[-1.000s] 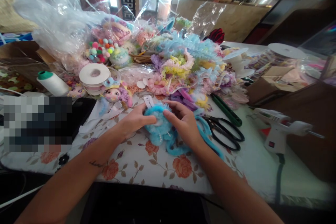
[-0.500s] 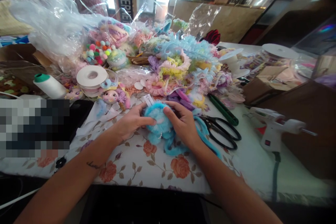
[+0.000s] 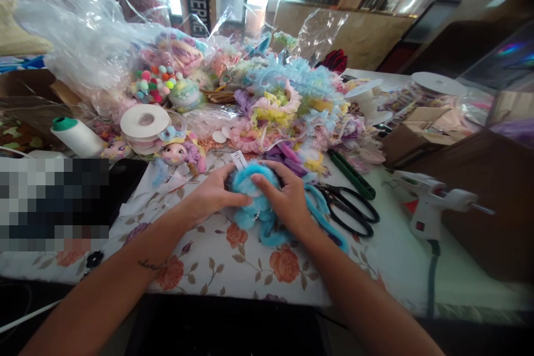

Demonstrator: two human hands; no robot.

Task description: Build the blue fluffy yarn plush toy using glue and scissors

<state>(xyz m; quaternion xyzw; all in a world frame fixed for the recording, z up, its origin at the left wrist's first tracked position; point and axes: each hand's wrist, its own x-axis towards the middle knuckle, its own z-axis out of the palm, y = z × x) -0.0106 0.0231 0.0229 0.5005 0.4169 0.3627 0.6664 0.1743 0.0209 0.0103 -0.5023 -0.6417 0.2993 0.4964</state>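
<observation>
Between my two hands is a fluffy light-blue ball-like piece [image 3: 256, 208] with a small white label [image 3: 239, 159] poking up at its far side. My left hand [image 3: 217, 189] grips it from the left, thumb pressed on the front. From the right, my right hand [image 3: 287, 194] is closed around it, thumb lying across the top. The fingers behind it are mostly hidden. A blue fuzzy strip [image 3: 319, 214] trails on the floral cloth below and right of my right hand. Black-handled scissors [image 3: 352, 211] lie just right of the strip.
A white glue gun [image 3: 429, 200] stands at the right by a cardboard box [image 3: 471, 200]. A green cutter [image 3: 352, 175] lies beyond the scissors. Behind are ruffled trims [image 3: 292, 80], a ribbon spool [image 3: 144, 122], a thread cone [image 3: 77, 136] and a doll head [image 3: 175, 153].
My right thumb has shifted left across the blue fluffy piece, and my left thumb has slid slightly down and right. The view has moved a little; both hands keep their grip.
</observation>
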